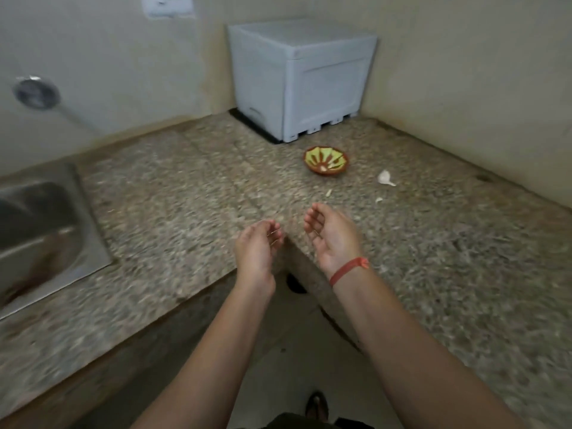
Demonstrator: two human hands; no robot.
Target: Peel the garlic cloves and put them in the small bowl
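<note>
The left hand [258,244] and right hand [331,239] hang empty, fingers [273,231] loosely curled. The garlic [385,177] lies on the counter [185,196] at 1 o'clock, near the bowl [326,161] at 12. It looks light and papery, so pinch its fat middle softly.

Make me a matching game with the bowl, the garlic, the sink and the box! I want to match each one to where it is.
Things:
1. bowl
2. garlic
3. sink
4. box

Places:
A. in the far corner, against the walls
B. set into the counter on the left
C. on the counter, just right of the bowl
D. on the counter, in front of the box

Pairs: 1-D, 2-C, 3-B, 4-A
</note>
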